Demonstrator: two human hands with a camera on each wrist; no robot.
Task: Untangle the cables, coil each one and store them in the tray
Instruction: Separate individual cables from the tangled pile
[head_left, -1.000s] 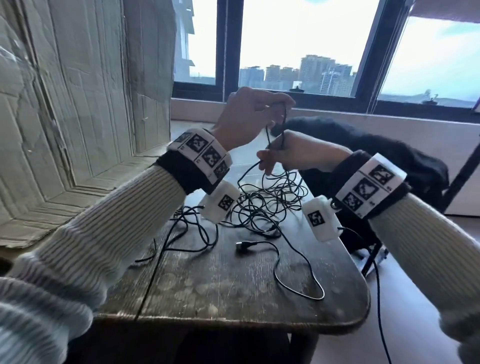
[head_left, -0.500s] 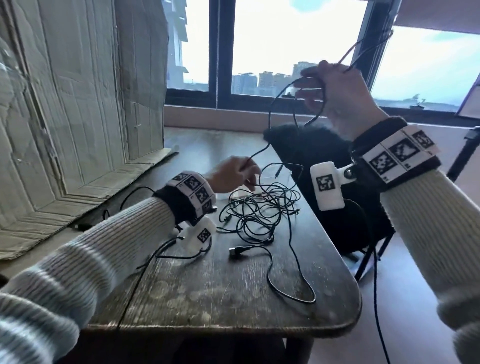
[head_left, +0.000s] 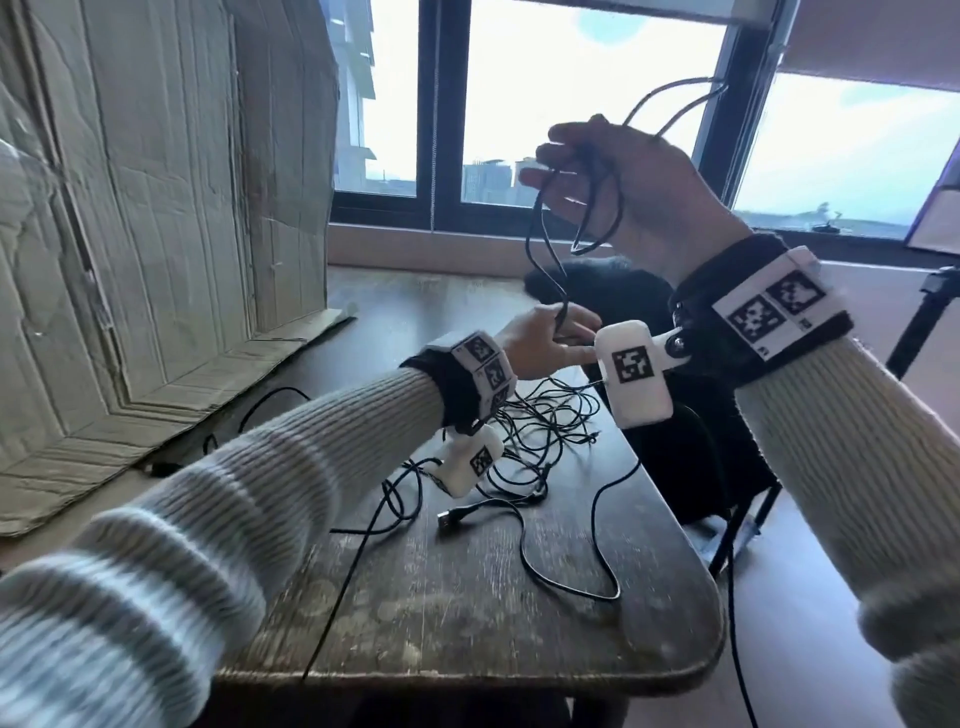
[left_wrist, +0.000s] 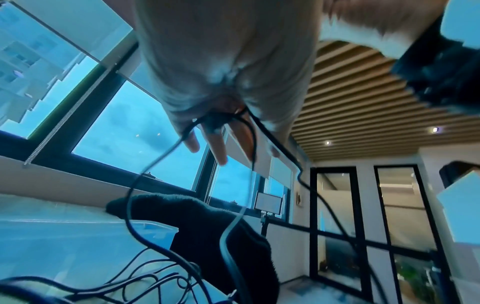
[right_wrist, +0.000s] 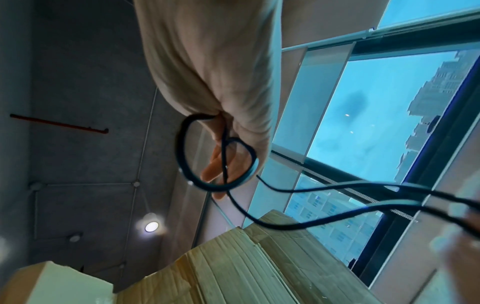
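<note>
A black cable (head_left: 539, 244) runs from my raised right hand (head_left: 623, 176) down to my left hand (head_left: 540, 340). The right hand holds a couple of loops of it against the palm, fingers spread; the right wrist view shows the loops (right_wrist: 182, 148) hanging from the thumb side. My left hand (left_wrist: 221, 123) pinches the same cable just above the tangle of thin black cables (head_left: 545, 431) on the wooden table (head_left: 467, 613). A USB plug (head_left: 451, 518) lies loose in front of the tangle. A clear plastic tray (left_wrist: 155, 232) shows beyond the tangle in the left wrist view only.
Flattened cardboard (head_left: 156, 234) leans along the left side and lies on the table's back left. A black garment (head_left: 675, 441) hangs over a chair at the table's right edge. Windows close off the far side. A wrist-camera lead drapes over the table's front.
A second ago both hands were close together above the tangle. The right hand has risen with the cable, the left has dropped low and then slid right beneath it.
</note>
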